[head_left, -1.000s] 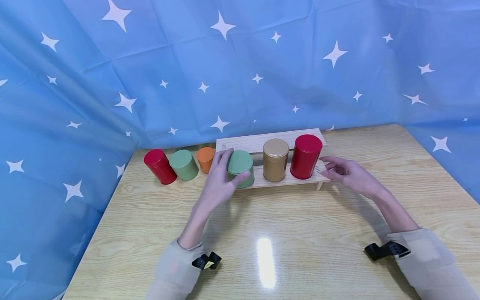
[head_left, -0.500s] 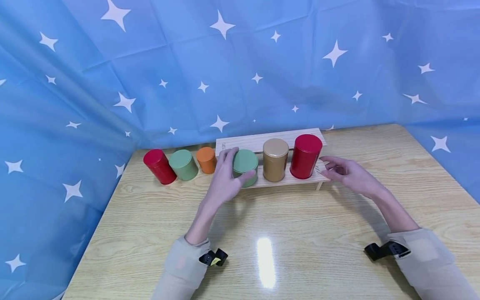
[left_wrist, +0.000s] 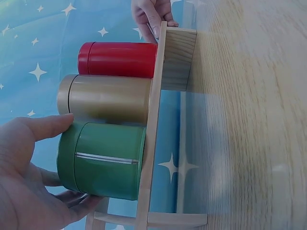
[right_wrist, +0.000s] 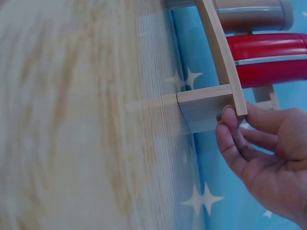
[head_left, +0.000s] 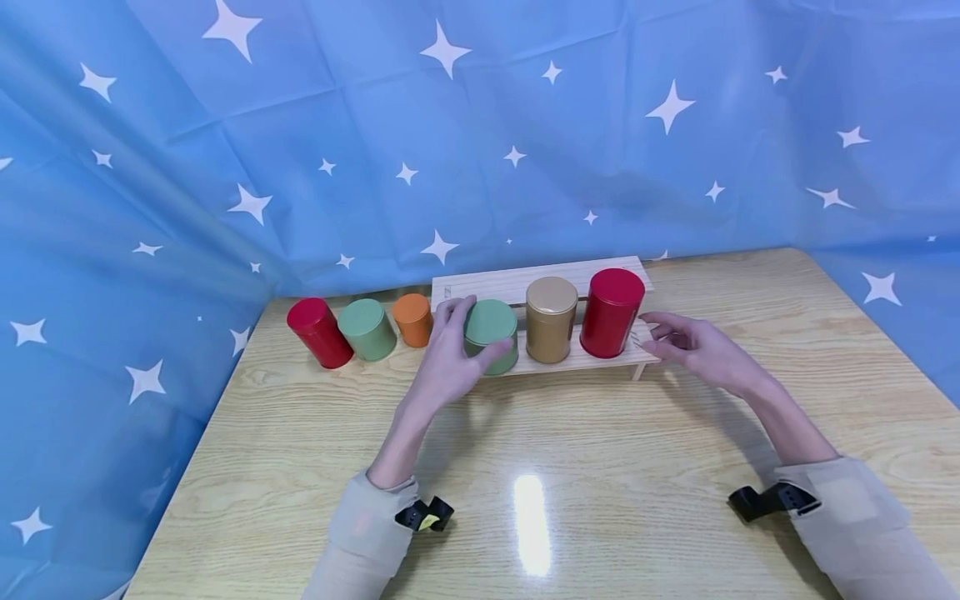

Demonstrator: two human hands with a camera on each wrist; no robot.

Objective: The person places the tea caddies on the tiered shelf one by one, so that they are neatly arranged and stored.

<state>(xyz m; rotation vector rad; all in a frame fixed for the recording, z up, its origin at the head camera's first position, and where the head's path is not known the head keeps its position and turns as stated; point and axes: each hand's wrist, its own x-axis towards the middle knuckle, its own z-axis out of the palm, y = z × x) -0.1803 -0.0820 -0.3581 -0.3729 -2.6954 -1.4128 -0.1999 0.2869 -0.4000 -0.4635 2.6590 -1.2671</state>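
Observation:
A two-step wooden rack (head_left: 517,286) stands at the back of the table. My left hand (head_left: 450,367) holds a wide green canister (head_left: 491,331) around its side, thumb at the front. In the left wrist view the green canister (left_wrist: 108,160) is upright on the lower step's board. Just right of it, on the same step, are a gold canister (head_left: 551,325) and a taller red canister (head_left: 612,315). At the rack's right end, my right hand (head_left: 697,350) pinches the board's edge; the right wrist view has the thumb and fingers on either side of the board (right_wrist: 223,62).
Left of the rack, a second red canister (head_left: 321,335), a smaller green canister (head_left: 367,331) and a small orange canister (head_left: 412,321) stand in a row on the wooden table (head_left: 600,475). A blue star-patterned cloth (head_left: 480,150) hangs behind and to the left.
My left hand has slid the green canister a little to the right along the step, closer to the gold one, then stayed almost still. The right hand has kept its place.

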